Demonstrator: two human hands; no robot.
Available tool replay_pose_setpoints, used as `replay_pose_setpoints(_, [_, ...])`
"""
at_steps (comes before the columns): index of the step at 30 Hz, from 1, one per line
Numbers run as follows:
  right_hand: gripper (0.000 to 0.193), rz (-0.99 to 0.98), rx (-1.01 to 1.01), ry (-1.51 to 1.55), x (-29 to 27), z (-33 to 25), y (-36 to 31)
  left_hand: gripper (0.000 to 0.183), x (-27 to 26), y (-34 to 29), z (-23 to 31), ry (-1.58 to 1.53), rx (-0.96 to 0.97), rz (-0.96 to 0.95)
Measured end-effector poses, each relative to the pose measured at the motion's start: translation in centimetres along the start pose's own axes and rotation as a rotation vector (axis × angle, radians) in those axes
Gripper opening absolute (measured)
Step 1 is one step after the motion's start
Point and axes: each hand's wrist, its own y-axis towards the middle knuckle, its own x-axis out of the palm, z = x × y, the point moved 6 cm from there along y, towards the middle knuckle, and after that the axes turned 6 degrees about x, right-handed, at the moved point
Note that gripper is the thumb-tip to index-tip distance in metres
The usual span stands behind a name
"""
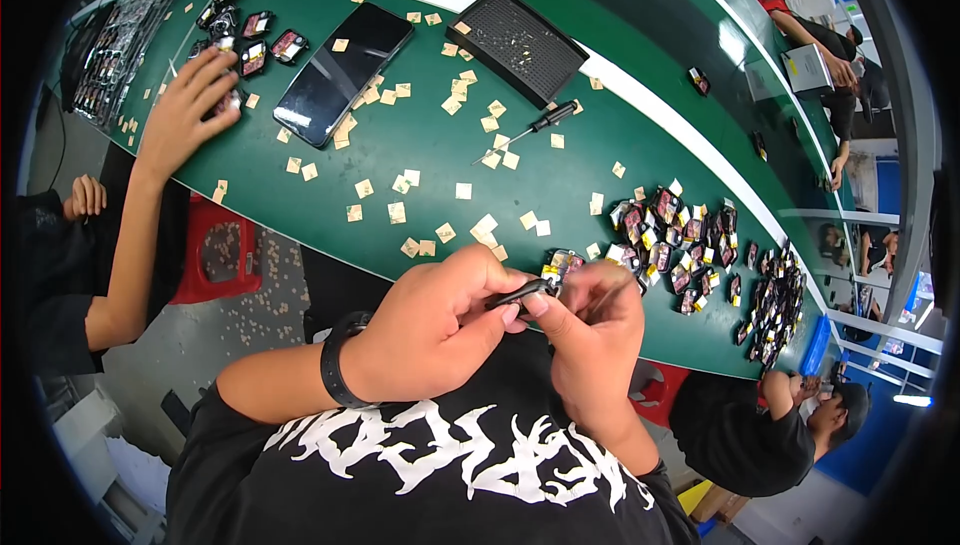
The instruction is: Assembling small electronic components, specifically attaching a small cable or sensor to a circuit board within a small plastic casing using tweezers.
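My left hand [430,320] is closed around black tweezers [520,293], its wrist wearing a black band. My right hand [590,330] pinches a small dark component [562,265] with yellow marks, right at the tweezer tips. Both hands meet over the near edge of the green table [440,160]. Just beyond them lies a pile of several similar small dark components [680,235].
Many small tan paper squares [400,185] litter the table. A black phone [343,70], a black tray [515,45] and a screwdriver [535,125] lie farther back. A co-worker's hand [190,110] rests on components at the left; another person sits at the lower right. Red stools stand below.
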Motion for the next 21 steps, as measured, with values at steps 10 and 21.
replay_pose_setpoints(10, [0.018,-0.239,0.533,0.142,0.5,1.3,0.7,0.025,-0.4,-0.8,0.0,0.057,-0.081,-0.106])
replay_pose_setpoints(21, [0.015,-0.238,0.402,0.074,0.9,1.7,-0.4,0.035,-0.6,-1.1,-1.0,-0.278,-0.206,0.033])
